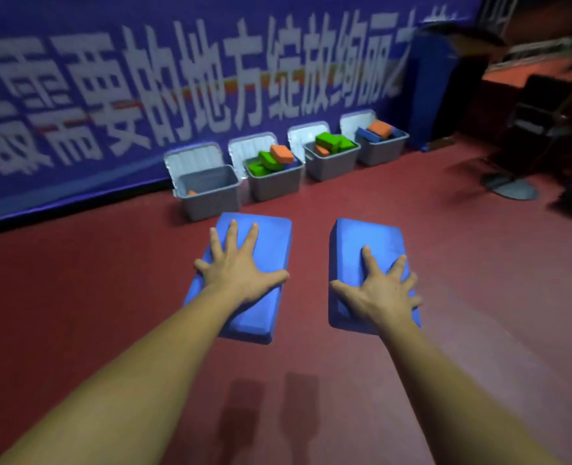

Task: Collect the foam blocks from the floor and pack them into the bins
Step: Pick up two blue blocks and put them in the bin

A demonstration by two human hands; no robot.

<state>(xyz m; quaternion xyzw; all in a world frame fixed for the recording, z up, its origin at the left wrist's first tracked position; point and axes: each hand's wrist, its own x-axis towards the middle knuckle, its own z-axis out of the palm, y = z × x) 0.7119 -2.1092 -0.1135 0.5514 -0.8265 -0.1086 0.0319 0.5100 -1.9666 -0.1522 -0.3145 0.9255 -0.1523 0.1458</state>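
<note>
Head view, looking down along two bare forearms stretched out over a dark red floor (462,263). The left hand (241,273) lies on top of the left blue block (268,236), fingers splayed wide, with the thumb hooked over one long edge and the little finger over the other. The right hand (378,290) spans the right blue block (362,233) in the same splayed, clamping way. Two soft shadows (244,414) fall on the floor nearer the person, so both blocks appear to be held up in the air, side by side and apart from each other.

Ahead, four grey bins stand in a row against a blue banner (76,95), each with its lid tipped open behind it. The leftmost bin (210,203) is nearest and looks almost empty, with one small orange piece showing. The second bin (274,186) holds green blocks and one orange one; the third bin (331,166) holds green blocks with some orange; the fourth bin (382,152) shows an orange block on blue. Blur hides the exact number of green blocks.

This looks like the carrying step: two blocks in hand, not yet packed. The next move probably calls for reaching the leftmost bin, which has the most room, and lowering each block flat inside it
</note>
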